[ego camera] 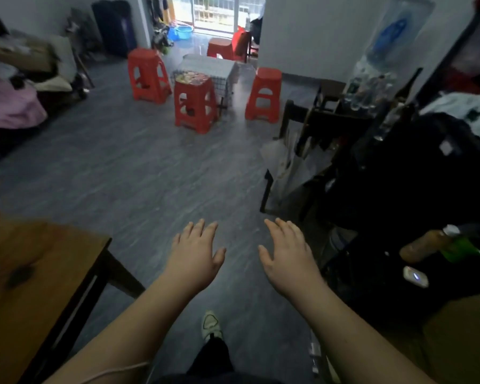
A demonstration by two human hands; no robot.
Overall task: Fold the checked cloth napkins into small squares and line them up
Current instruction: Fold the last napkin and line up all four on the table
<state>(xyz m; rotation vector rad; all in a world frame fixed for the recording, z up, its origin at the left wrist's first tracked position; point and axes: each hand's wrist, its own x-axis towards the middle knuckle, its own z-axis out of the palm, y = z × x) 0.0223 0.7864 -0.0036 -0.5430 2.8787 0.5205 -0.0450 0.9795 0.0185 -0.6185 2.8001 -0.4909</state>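
Observation:
My left hand [196, 254] and my right hand [287, 254] are held out in front of me, palms down, fingers straight and spread, holding nothing. They hover above the grey floor [128, 173]. Far ahead stands a small table covered with a checked cloth [219, 69], ringed by red plastic stools. One stool [196, 103] in front of it carries a patterned thing on its seat; I cannot tell what it is. No separate napkins show.
A wooden table [34, 270] stands at my near left. Dark cluttered furniture with bottles [372, 90] fills the right side. A sofa piled with clothes [9, 103] is at the far left. Other red stools [147, 76] [263, 95] flank the far table. My shoe [211, 324] shows below.

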